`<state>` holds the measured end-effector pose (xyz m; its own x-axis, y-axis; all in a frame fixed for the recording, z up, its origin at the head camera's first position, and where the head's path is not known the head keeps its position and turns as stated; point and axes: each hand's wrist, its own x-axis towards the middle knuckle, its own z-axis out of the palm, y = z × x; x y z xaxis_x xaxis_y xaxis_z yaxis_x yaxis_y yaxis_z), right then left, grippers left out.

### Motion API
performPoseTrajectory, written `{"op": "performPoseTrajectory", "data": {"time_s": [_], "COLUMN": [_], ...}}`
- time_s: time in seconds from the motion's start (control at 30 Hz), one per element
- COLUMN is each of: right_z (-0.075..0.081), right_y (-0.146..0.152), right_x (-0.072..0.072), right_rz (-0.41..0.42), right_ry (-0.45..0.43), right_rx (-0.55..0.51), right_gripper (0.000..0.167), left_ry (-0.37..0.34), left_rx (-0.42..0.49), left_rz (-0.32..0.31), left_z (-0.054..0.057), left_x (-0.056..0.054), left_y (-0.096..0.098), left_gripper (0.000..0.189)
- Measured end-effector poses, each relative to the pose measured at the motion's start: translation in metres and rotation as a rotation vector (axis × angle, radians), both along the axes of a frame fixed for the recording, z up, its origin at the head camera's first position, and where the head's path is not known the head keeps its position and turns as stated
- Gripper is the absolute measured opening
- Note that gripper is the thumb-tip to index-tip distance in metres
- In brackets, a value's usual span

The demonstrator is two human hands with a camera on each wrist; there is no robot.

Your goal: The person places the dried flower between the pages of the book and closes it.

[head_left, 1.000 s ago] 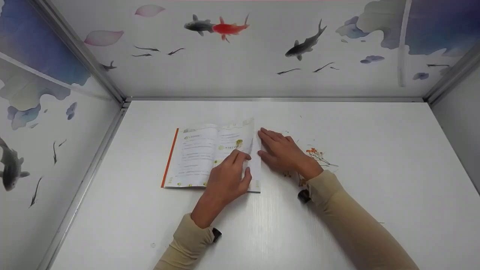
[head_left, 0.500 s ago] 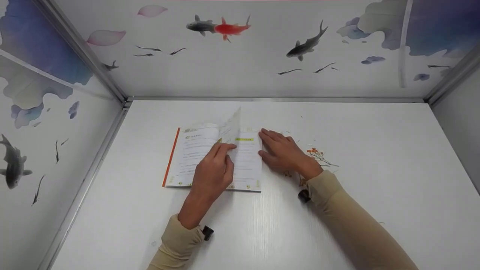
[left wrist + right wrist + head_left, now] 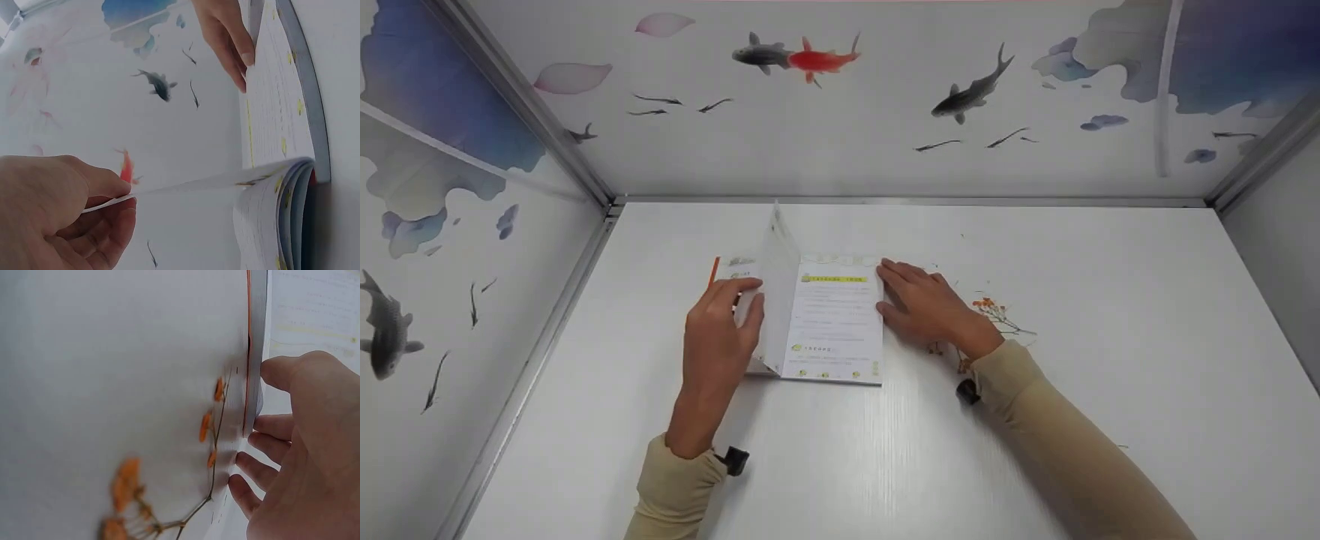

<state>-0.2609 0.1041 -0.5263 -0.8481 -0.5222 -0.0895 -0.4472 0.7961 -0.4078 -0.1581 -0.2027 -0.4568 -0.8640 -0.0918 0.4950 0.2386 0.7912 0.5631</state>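
Note:
An open book (image 3: 836,319) lies on the white table, its right page printed with lines of text under a yellow heading strip. Between thumb and fingers, my left hand (image 3: 716,326) pinches a page (image 3: 185,184) that stands nearly upright over the left half of the book. A small brownish piece (image 3: 261,179) shows at that page's inner part in the left wrist view. My right hand (image 3: 926,307) rests at the book's right edge, fingers extended, fingertips and thumb against the page side. Sprigs of orange dried flowers (image 3: 990,306) lie beside and partly under the right wrist.
White table (image 3: 1035,247) surrounds the book, with small dried bits (image 3: 962,235) scattered behind the right hand. A back wall (image 3: 855,150) and side walls painted with fish enclose the table. Each wrist carries a small black device (image 3: 735,460).
My left hand has moved left from the book's right page, swinging the page up and over toward the left half. The right page with the yellow heading is now exposed. My right hand has stayed put.

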Motion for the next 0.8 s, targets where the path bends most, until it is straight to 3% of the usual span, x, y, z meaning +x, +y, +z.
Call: {"op": "performPoseTrajectory", "data": {"time_s": [0.2, 0.37, 0.8], "right_z": [0.000, -0.001, -0.001], "right_y": [0.001, 0.002, 0.002], "right_x": [-0.001, -0.002, -0.002], "right_rz": [-0.004, -0.005, -0.004], "right_ry": [-0.012, -0.026, -0.040], "right_rx": [-0.006, -0.016, -0.017], "right_gripper": [0.074, 0.075, 0.077], "left_ry": [-0.028, -0.100, -0.317], "left_rx": [0.023, 0.031, -0.104], "left_rz": [0.044, 0.077, 0.200], "left_z": [-0.006, -0.014, -0.043], "left_x": [-0.002, -0.006, -0.013], "left_y": [-0.019, -0.029, -0.052], "left_gripper": [0.024, 0.029, 0.032]}}
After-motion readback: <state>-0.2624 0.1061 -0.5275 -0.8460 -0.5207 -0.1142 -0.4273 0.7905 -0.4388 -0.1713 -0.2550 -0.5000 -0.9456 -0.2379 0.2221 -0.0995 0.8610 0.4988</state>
